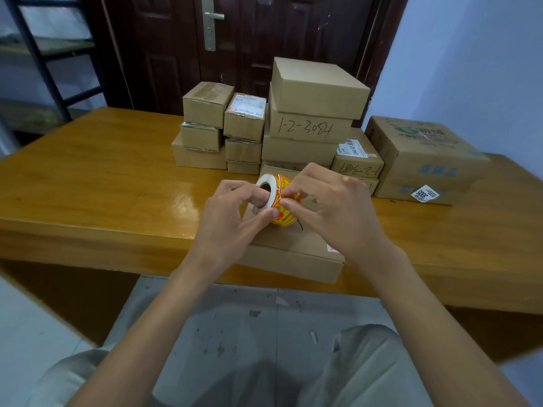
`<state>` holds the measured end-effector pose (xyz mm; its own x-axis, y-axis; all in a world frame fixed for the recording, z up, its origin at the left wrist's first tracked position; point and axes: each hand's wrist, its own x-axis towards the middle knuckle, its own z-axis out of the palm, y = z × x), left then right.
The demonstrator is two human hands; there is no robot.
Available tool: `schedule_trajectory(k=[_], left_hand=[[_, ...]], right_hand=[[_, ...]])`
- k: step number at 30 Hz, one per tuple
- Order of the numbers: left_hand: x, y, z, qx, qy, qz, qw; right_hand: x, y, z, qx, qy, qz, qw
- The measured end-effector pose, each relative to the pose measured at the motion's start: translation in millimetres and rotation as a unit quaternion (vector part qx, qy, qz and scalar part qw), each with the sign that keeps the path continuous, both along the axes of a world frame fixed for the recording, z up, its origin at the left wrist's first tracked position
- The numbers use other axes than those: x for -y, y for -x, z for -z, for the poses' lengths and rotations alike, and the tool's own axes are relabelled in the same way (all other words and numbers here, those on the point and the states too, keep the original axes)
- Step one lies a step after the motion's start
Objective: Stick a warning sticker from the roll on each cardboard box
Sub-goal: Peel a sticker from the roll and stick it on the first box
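My left hand (232, 212) holds the sticker roll (279, 198), a white core wound with orange-yellow warning stickers, with fingers through its hole. My right hand (329, 207) pinches the edge of a sticker on the roll's outer face between thumb and forefinger. Both hands hover over a flat cardboard box (293, 254) lying at the table's near edge; a small red-printed label shows on its right corner. Behind it stand stacks of cardboard boxes (311, 113), several of them, some with handwritten numbers.
The wooden table (102, 177) runs left and right. A large printed carton stack (423, 160) sits at the right. A dark door and a metal ladder frame (44, 60) are behind. My knees are below the table edge.
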<state>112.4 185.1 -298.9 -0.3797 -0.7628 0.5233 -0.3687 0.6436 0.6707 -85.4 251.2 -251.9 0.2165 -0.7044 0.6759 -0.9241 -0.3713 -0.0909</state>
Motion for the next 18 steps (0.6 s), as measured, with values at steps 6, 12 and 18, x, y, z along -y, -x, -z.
schedule_trajectory(k=[6, 12, 18], left_hand=[[-2, 5, -4, 0.007, -0.002, -0.009, 1.0], [-2, 14, -9, 0.02, -0.003, -0.025, 0.999], [6, 18, -12, 0.013, -0.028, -0.016, 0.999]], right_hand=[[2, 1, 1, 0.01, 0.013, 0.021, 1.0], [7, 3, -4, 0.151, -0.038, 0.038, 0.987], [6, 22, -16, 0.295, -0.118, 0.033, 0.948]])
